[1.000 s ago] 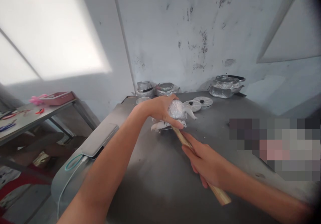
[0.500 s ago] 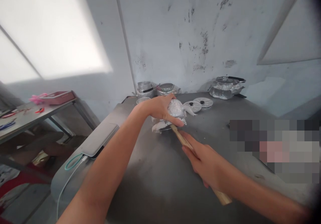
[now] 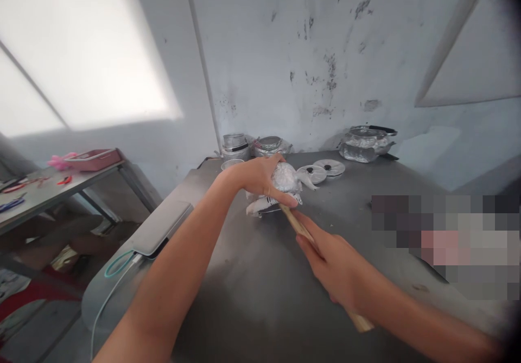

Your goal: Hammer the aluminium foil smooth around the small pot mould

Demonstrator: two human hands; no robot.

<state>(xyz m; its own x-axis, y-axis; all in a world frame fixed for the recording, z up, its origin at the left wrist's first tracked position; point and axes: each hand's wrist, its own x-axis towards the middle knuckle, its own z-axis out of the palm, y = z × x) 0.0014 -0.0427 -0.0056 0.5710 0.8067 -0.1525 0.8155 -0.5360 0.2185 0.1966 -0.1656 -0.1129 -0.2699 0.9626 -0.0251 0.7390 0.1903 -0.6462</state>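
A silvery, dented-looking kettle (image 3: 286, 177) lies on the dark table (image 3: 240, 292), its curved spout (image 3: 308, 180) pointing right. My left hand (image 3: 264, 177) grips it from the left, thumb across the near side and fingers partly hidden behind. Below the thumb a pale, striped part (image 3: 261, 204) of the kettle sticks out to the left. In my closed right hand (image 3: 328, 257) is a wooden stick (image 3: 299, 224). Its far end meets the kettle's near side by my left thumb, and the other end shows below my wrist.
Two round lids (image 3: 329, 168) with black knobs lie behind the spout. More kettles (image 3: 236, 147) stand along the wall, another (image 3: 363, 145) back right. A grey device (image 3: 163, 227) with a cable is at left. A side table (image 3: 44, 192) holds a pink basket (image 3: 93, 160) and tools. A blurred patch covers the right.
The wooden stick and my right hand have shifted very slightly at the kettle's near side. My left hand keeps its hold, and the kettle stays in place.
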